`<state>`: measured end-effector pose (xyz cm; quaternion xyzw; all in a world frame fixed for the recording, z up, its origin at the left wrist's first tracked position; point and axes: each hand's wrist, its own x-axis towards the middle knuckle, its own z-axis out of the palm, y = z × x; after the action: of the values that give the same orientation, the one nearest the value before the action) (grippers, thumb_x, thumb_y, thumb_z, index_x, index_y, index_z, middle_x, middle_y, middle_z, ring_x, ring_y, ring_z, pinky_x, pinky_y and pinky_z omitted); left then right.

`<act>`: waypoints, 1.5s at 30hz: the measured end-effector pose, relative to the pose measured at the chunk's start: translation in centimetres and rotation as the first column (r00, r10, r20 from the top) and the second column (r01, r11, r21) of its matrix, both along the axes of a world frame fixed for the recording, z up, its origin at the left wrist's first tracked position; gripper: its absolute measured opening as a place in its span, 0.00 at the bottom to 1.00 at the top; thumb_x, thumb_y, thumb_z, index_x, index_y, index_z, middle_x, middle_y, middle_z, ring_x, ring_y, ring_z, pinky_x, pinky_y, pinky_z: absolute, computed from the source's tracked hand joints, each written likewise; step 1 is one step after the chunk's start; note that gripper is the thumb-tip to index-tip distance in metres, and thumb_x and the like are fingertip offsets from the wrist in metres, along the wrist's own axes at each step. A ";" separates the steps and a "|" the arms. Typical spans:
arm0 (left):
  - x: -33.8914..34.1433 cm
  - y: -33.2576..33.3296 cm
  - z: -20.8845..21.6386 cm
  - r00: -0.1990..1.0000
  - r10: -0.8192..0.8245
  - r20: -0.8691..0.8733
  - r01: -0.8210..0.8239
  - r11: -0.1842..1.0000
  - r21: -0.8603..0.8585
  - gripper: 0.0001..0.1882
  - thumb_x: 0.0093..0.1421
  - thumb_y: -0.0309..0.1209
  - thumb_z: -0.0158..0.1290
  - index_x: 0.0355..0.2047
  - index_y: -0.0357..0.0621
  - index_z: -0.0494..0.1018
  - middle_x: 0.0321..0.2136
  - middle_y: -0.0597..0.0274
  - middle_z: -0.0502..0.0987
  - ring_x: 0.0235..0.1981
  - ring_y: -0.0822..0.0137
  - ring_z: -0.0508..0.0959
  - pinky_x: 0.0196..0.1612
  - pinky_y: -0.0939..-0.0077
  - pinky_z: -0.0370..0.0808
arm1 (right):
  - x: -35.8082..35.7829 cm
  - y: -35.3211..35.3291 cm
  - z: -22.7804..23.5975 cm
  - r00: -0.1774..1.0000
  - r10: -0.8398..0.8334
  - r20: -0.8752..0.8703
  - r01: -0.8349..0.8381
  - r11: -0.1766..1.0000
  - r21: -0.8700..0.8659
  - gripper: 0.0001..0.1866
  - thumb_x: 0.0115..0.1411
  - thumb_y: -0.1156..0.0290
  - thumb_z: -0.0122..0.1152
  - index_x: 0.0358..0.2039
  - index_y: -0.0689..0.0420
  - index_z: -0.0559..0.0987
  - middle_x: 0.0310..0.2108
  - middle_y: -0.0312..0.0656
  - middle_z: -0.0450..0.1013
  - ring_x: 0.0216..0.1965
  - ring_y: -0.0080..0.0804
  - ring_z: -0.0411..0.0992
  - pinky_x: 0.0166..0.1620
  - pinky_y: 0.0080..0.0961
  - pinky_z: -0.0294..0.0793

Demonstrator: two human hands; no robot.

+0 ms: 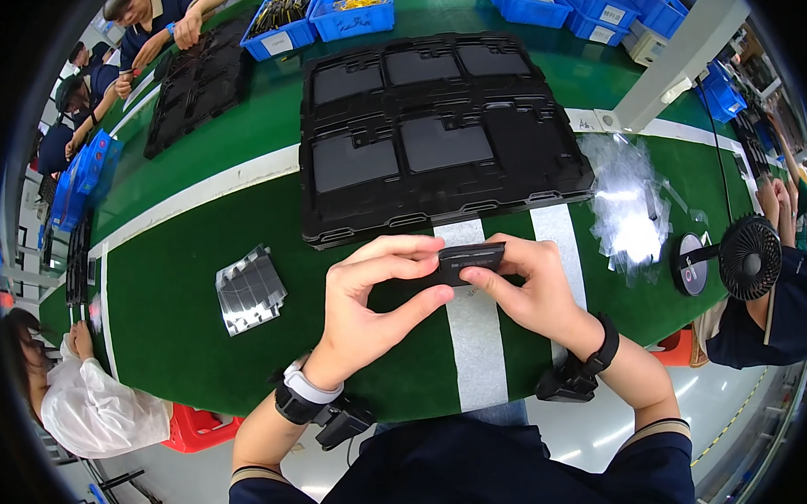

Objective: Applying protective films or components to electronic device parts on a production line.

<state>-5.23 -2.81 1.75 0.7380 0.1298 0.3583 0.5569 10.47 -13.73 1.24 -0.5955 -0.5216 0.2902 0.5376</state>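
Observation:
A small flat black rectangular part (471, 264), perhaps a battery, is held tilted above the green mat, just in front of the black tray. My right hand (540, 287) grips its right end, thumb on the near face and fingers behind. At the left end, my left hand (369, 293) is curved round the edge, fingertips at the upper corner and thumb at the lower one. Beyond both hands lies the large black moulded tray (446, 184); five of its pockets hold dark grey flat panels (356, 160), while the near right pocket (531, 141) shows only black.
Left of my hands lies a stack of clear and black strip sheets (250, 291). A heap of clear film pieces (628, 204) lies at right, near a black fan (749, 258) and a grey post (681, 51). Blue bins (353, 21) line the back. Co-workers sit on both sides.

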 end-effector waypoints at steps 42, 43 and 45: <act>-0.2 1.2 -0.5 0.982 0.090 -0.166 -0.113 0.984 -0.136 0.05 0.56 0.26 0.54 0.30 0.37 0.71 0.26 0.67 0.75 0.28 0.79 0.71 0.32 0.85 0.69 | 0.9 0.2 1.2 0.989 0.131 -0.071 -0.137 0.987 -0.086 0.15 0.50 0.72 0.63 0.38 0.61 0.74 0.25 0.38 0.71 0.24 0.21 0.70 0.23 0.17 0.69; -0.2 1.1 -0.4 0.981 0.061 -0.182 -0.086 0.987 -0.136 0.05 0.56 0.27 0.54 0.29 0.38 0.71 0.25 0.67 0.74 0.27 0.80 0.71 0.31 0.85 0.68 | 0.9 0.2 0.7 0.980 0.115 -0.165 -0.118 0.993 -0.006 0.20 0.51 0.75 0.62 0.46 0.61 0.72 0.31 0.40 0.73 0.28 0.21 0.71 0.30 0.15 0.73; -0.1 1.1 -0.7 0.984 0.037 -0.173 -0.060 0.990 -0.129 0.05 0.56 0.27 0.54 0.29 0.39 0.71 0.24 0.69 0.74 0.26 0.81 0.70 0.30 0.85 0.68 | 0.8 0.3 0.4 0.972 0.108 -0.207 -0.098 0.994 0.057 0.19 0.52 0.76 0.60 0.46 0.61 0.72 0.32 0.40 0.73 0.28 0.21 0.71 0.31 0.15 0.73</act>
<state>-5.31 -1.73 1.10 0.7235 0.2188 0.2980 0.5830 11.32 -13.39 1.68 -0.5210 -0.4988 0.3668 0.5876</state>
